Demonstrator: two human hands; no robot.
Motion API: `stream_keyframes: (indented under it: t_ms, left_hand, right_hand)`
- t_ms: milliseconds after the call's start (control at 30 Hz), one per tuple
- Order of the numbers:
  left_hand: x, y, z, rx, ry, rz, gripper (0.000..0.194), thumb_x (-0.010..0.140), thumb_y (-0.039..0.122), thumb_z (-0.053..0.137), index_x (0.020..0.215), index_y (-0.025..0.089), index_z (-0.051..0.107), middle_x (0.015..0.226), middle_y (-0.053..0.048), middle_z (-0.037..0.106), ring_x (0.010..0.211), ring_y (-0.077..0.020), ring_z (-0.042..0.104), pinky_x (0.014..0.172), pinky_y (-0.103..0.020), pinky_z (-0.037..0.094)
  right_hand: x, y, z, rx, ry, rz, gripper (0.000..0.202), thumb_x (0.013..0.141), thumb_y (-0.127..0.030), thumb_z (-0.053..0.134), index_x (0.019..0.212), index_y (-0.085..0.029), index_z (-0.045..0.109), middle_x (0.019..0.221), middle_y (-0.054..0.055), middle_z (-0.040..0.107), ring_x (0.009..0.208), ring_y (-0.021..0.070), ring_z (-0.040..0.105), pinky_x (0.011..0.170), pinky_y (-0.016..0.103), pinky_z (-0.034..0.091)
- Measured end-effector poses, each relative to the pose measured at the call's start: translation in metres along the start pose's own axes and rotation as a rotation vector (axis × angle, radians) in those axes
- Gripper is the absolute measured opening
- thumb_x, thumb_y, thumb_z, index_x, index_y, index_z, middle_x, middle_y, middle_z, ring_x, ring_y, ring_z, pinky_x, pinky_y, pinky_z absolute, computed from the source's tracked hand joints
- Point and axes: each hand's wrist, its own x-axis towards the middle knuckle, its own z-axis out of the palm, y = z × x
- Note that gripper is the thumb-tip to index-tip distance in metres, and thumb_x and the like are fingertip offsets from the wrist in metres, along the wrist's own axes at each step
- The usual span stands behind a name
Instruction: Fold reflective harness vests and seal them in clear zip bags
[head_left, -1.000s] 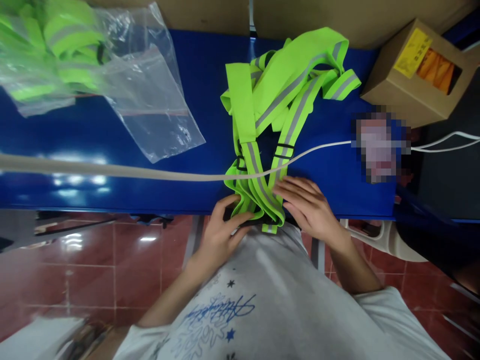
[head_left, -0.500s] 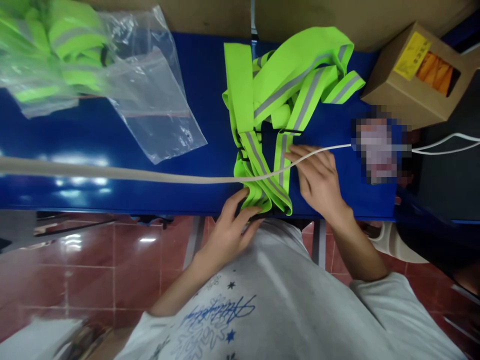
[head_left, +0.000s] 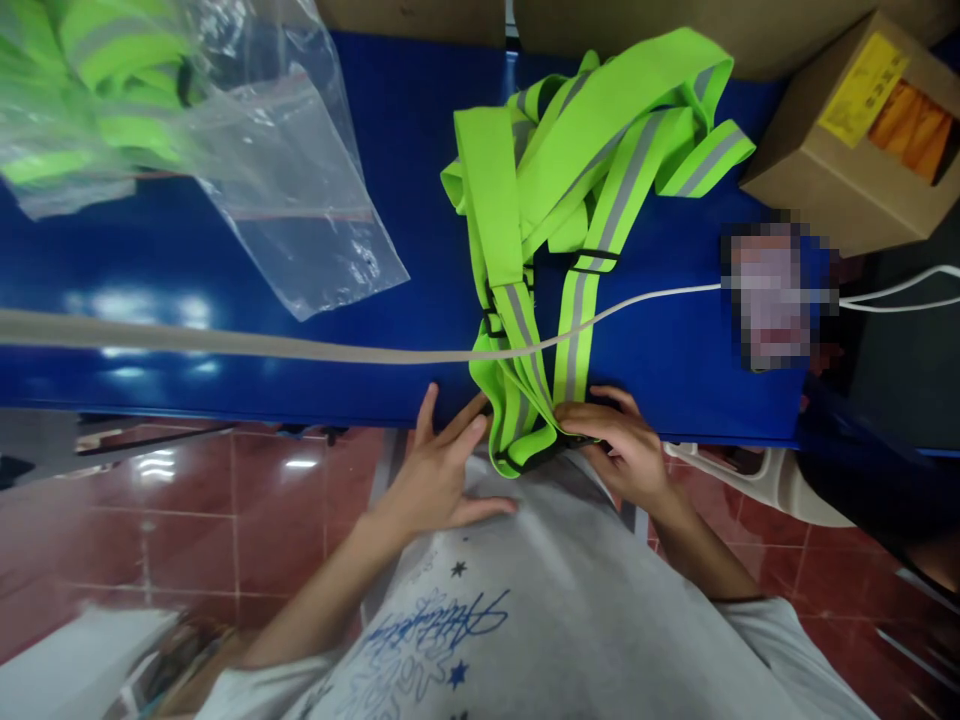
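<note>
A bundle of neon-yellow straps (head_left: 577, 170) with grey reflective stripes and black buckles lies on the blue table, its lower end hanging over the front edge. My right hand (head_left: 626, 450) pinches the strap's lower end by a black fitting at the edge. To the left of that end is my left hand (head_left: 442, 465), its fingers spread and thumb apart, holding nothing. A white cable (head_left: 360, 355) crosses in front of the straps.
Clear plastic bags (head_left: 300, 200) and more neon straps (head_left: 127, 80) lie at the left. A cardboard box (head_left: 825, 190) with orange contents stands at the right, near a blurred-out item (head_left: 772, 290). A white chair (head_left: 772, 485) is beyond the table edge.
My right hand has come down from the upright strap to the strap's lower end and closed on it. My left hand has let go and spread its fingers. The strap end has shifted toward me.
</note>
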Motion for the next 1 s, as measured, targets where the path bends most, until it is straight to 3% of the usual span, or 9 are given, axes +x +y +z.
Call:
stream_keyframes:
  t_ms: [100, 300, 467, 567, 700, 833, 933, 1000]
  left_hand:
    - [0.016, -0.008, 0.000, 0.139, 0.004, 0.085, 0.122, 0.089, 0.076, 0.066, 0.172, 0.018, -0.003, 0.144, -0.020, 0.066, 0.146, -0.0388, 0.054, 0.131, -0.071, -0.003]
    - [0.050, -0.016, 0.008, 0.185, 0.094, 0.009, 0.108, 0.093, 0.064, 0.071, 0.169, 0.014, 0.013, 0.142, -0.024, 0.065, 0.131, -0.0395, 0.065, 0.131, -0.071, 0.015]
    - [0.038, -0.007, 0.004, 0.061, 0.257, -0.095, 0.102, 0.081, 0.071, 0.079, 0.158, 0.021, 0.036, 0.127, -0.014, 0.071, 0.121, -0.0336, 0.070, 0.124, -0.063, 0.040]
    - [0.027, 0.002, 0.000, -0.026, 0.312, -0.161, 0.081, 0.080, 0.066, 0.081, 0.140, 0.020, 0.053, 0.119, -0.011, 0.071, 0.117, -0.0301, 0.071, 0.112, -0.055, 0.055]
    - [0.026, 0.014, 0.004, -0.083, 0.273, -0.113, 0.058, 0.087, 0.049, 0.083, 0.130, 0.018, 0.062, 0.126, -0.013, 0.069, 0.120, -0.0276, 0.069, 0.103, -0.044, 0.060]
    - [0.038, 0.021, 0.015, -0.004, 0.154, -0.019, 0.063, 0.092, 0.049, 0.079, 0.142, 0.017, 0.056, 0.140, -0.017, 0.064, 0.134, -0.0314, 0.062, 0.114, -0.050, 0.053]
    - [0.045, 0.023, 0.018, 0.078, 0.039, 0.021, 0.053, 0.098, 0.046, 0.072, 0.141, 0.019, 0.058, 0.140, -0.015, 0.067, 0.133, -0.0303, 0.061, 0.119, -0.052, 0.044]
    - [0.046, 0.024, 0.017, 0.075, 0.026, 0.017, 0.041, 0.102, 0.040, 0.067, 0.136, 0.018, 0.062, 0.136, -0.015, 0.068, 0.129, -0.0304, 0.062, 0.115, -0.052, 0.044]
  right_hand:
    - [0.003, 0.000, -0.007, 0.014, -0.027, -0.020, 0.041, 0.096, -0.004, 0.060, 0.126, -0.031, 0.067, 0.117, 0.000, 0.081, 0.111, 0.0210, 0.078, 0.108, 0.048, 0.052]
    - [0.005, 0.001, -0.016, -0.197, -0.026, -0.026, 0.037, 0.098, -0.006, 0.062, 0.127, -0.027, 0.065, 0.116, 0.002, 0.081, 0.103, 0.0222, 0.074, 0.095, 0.044, 0.050]
    - [0.003, 0.003, -0.015, -0.213, 0.006, 0.020, 0.028, 0.100, -0.009, 0.063, 0.123, -0.025, 0.065, 0.114, 0.002, 0.082, 0.101, 0.0216, 0.074, 0.093, 0.044, 0.048]
    - [0.002, 0.001, -0.013, -0.213, 0.011, 0.023, 0.031, 0.099, -0.007, 0.063, 0.124, -0.025, 0.064, 0.114, 0.002, 0.082, 0.102, 0.0215, 0.076, 0.095, 0.044, 0.048]
    - [0.001, -0.004, -0.014, -0.213, 0.003, 0.006, 0.038, 0.094, -0.003, 0.063, 0.125, -0.025, 0.064, 0.117, 0.003, 0.081, 0.105, 0.0220, 0.076, 0.097, 0.044, 0.049]
    - [-0.004, -0.009, -0.014, -0.214, -0.042, 0.020, 0.037, 0.097, -0.006, 0.061, 0.130, -0.023, 0.063, 0.123, 0.006, 0.079, 0.112, 0.0224, 0.075, 0.103, 0.044, 0.048]
    - [-0.008, -0.009, -0.013, -0.220, -0.072, 0.028, 0.036, 0.102, -0.008, 0.054, 0.134, -0.024, 0.061, 0.127, 0.006, 0.078, 0.119, 0.0221, 0.073, 0.107, 0.045, 0.046]
    - [-0.010, -0.008, -0.013, -0.209, -0.092, 0.037, 0.036, 0.104, -0.012, 0.051, 0.137, -0.024, 0.059, 0.128, 0.007, 0.077, 0.121, 0.0221, 0.071, 0.108, 0.045, 0.046]
